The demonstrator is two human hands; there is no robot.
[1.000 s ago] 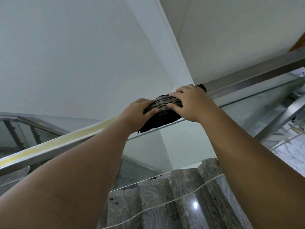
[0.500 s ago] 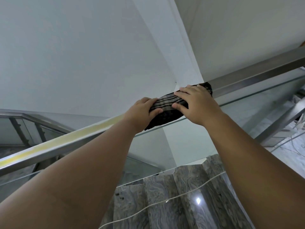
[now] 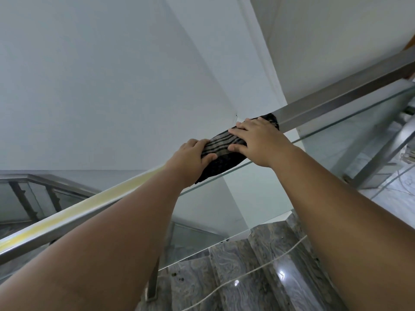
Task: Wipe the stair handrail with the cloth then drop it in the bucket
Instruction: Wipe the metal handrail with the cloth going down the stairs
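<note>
A dark cloth [image 3: 224,153] with pale stripes is draped over the steel stair handrail [image 3: 336,95], which rises from lower left to upper right. My left hand [image 3: 190,156] grips the cloth's lower end around the rail. My right hand [image 3: 258,140] presses flat on the cloth's upper part, fingers spread over the top of the rail. The rail section below my hands carries a yellowish film [image 3: 74,212]. No bucket is in view.
A glass panel [image 3: 350,140] hangs under the rail. Grey marble steps [image 3: 242,272] climb at the bottom centre, with a thin white cord [image 3: 258,269] lying across them. Another railing [image 3: 45,182] runs at the far left. White walls fill the background.
Both hands have slid the cloth further up the handrail toward the upper right. More of the yellowish rail shows below my left hand.
</note>
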